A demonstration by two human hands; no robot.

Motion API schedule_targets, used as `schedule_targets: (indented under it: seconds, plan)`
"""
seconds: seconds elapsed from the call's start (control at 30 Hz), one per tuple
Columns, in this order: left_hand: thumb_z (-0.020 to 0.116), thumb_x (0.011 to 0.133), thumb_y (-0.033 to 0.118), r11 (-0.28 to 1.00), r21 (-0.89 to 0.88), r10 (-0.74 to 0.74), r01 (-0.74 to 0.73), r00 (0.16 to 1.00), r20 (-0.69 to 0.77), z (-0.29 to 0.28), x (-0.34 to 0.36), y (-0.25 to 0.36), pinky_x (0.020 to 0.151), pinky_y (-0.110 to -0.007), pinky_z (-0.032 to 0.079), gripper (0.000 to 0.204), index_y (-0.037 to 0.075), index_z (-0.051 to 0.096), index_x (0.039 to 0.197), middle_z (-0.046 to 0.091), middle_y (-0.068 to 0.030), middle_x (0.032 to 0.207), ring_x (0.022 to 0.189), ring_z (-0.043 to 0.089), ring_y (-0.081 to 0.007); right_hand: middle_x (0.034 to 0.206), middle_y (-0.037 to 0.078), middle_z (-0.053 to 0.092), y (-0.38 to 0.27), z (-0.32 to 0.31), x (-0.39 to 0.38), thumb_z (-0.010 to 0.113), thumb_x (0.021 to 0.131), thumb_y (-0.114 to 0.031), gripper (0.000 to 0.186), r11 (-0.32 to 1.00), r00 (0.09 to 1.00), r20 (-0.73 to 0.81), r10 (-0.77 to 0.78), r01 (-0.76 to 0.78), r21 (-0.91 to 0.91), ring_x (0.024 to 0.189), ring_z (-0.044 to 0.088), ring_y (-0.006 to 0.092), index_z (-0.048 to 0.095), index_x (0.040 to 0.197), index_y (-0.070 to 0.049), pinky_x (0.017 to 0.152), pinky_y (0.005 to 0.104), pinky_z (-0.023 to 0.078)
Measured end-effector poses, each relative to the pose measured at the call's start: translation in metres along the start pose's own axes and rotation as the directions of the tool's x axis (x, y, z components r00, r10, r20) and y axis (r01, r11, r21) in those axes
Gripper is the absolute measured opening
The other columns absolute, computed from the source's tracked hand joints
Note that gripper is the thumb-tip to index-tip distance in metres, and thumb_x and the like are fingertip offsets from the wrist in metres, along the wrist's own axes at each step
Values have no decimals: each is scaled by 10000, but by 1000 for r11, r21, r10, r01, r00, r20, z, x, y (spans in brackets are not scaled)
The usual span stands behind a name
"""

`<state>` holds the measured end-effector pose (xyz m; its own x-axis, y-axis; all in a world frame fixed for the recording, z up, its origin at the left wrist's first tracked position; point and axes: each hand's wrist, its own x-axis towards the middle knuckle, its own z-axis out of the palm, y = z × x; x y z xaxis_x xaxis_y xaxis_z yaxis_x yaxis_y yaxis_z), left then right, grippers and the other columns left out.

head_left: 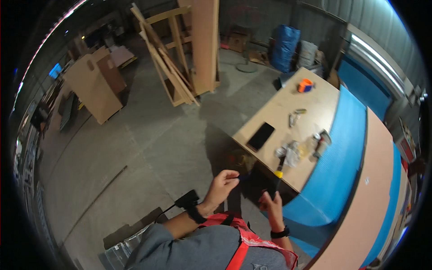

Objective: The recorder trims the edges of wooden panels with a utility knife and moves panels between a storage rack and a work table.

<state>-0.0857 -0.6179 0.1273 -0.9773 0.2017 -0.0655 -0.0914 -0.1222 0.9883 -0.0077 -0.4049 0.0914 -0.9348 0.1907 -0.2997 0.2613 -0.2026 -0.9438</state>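
My left hand (222, 184) is raised in front of my body, to the left of the table's near corner. Its fingers are drawn together in a pinch, and whatever may be between them is too small to make out. In my right hand (273, 208) is a slim black-and-yellow hand tool (279, 173), its far end over the table's near edge. The tool's exact kind cannot be told. Just beyond it on the wooden table (274, 112) are crumpled clear plastic bags (292, 154) and a grey tool (322, 141) lying on its side.
A black phone (261, 137), small metal parts (294, 117) and an orange tape roll (305, 85) lie on the table. Blue foam sheet (344, 166) and a long wooden panel (375, 180) flank its right side. Wooden frames (173, 54) and leaning boards (92, 87) stand on the concrete floor.
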Motion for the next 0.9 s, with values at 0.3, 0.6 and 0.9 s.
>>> schedule_targets:
  seconds: [0.3,0.6,0.9]
  plan:
    - [556,965,145,988,70,-103,138,923,-370,-192,0,40,788,-256,489,166,7,608,1041,676,-75,994,880,630,-122,770,28,614,37,-45,228,598,931,-219,172,987,903,-406,-143,97,-130,617,580,109,579,997,-61,524,238,450]
    - [547,973,145,971,-5,-212,238,853,-476,-276,45,18,767,-246,492,162,18,613,1050,684,-69,970,871,637,-112,1143,82,525,-1,176,200,465,864,78,344,846,855,-156,-494,432,-311,908,563,143,525,1193,-1,837,276,454]
    - [540,977,118,963,147,-158,227,913,-376,-359,261,55,838,-283,524,198,-33,591,1095,667,-106,1012,916,650,-154,971,146,661,-44,337,346,554,914,-47,235,851,693,720,36,357,-386,886,662,259,628,1136,-58,769,350,517]
